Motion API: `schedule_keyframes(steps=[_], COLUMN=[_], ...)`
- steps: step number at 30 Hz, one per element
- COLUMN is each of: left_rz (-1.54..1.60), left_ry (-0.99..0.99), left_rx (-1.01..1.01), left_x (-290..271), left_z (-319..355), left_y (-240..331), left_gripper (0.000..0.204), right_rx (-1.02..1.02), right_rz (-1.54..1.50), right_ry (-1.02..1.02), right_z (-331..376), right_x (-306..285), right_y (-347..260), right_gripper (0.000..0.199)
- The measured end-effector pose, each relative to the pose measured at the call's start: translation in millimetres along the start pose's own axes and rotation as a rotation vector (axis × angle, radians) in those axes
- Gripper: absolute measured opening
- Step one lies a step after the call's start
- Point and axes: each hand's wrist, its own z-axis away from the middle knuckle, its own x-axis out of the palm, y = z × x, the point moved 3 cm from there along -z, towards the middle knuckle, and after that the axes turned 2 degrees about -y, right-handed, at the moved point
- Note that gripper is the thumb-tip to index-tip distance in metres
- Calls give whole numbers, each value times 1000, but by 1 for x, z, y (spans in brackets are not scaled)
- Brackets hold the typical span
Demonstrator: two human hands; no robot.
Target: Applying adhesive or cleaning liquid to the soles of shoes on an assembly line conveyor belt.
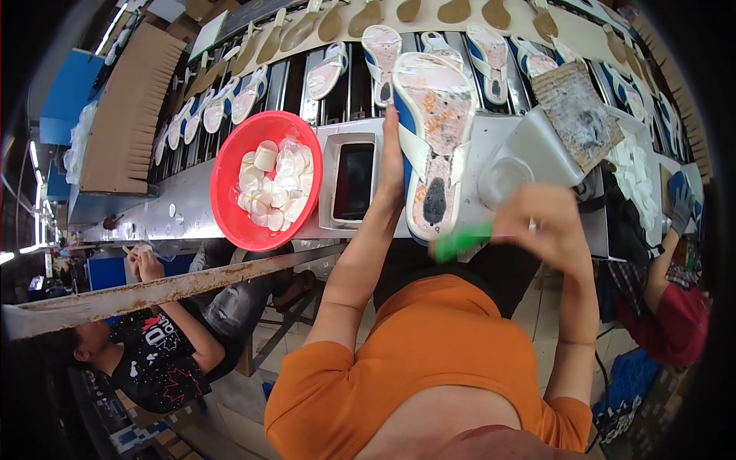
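Note:
Upright in front of me is a sandal (pixel 435 130) with its underside turned my way: a white rim, a pinkish, orange-flecked upper area and a dark heel patch. My left hand (pixel 392 172) grips it along its left side, with the fingers partly hidden behind it. By the heel end, my right hand (pixel 543 226) is closed on a green brush (pixel 462 242). Motion smears both the brush and that hand, so the brush's shape is unclear. Close to the right hand stands a round, clear container (pixel 507 181) with a cloudy look.
Left of the sandal are a red basin (pixel 220 188) of white discs and a white tray (pixel 327 184) of dark liquid. Sandals (pixel 327 70) and soles (pixel 366 18) line the roller conveyor (pixel 291 82) beyond. A stained board (pixel 576 111) leans at right. Co-workers sit either side.

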Motion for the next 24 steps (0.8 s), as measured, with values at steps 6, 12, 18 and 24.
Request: schedule_keyframes(steps=[6, 12, 18, 24], left_rz=[-79, -240, -1040, -1555], left_ry=[106, 358, 266, 369], left_rx=[162, 247, -73, -56], left_x=[-7, -39, -59, -42], left_z=[11, 13, 11, 15], left_y=[11, 5, -2, -15], left_gripper=[68, 68, 54, 50], right_rx=[82, 445, 543, 787], right_rz=[-226, 226, 301, 454], right_ry=[-200, 762, 1251, 1023], right_z=[4, 34, 134, 178], right_x=[13, -39, -125, -185], right_y=[9, 49, 67, 156], right_gripper=[11, 15, 22, 24])
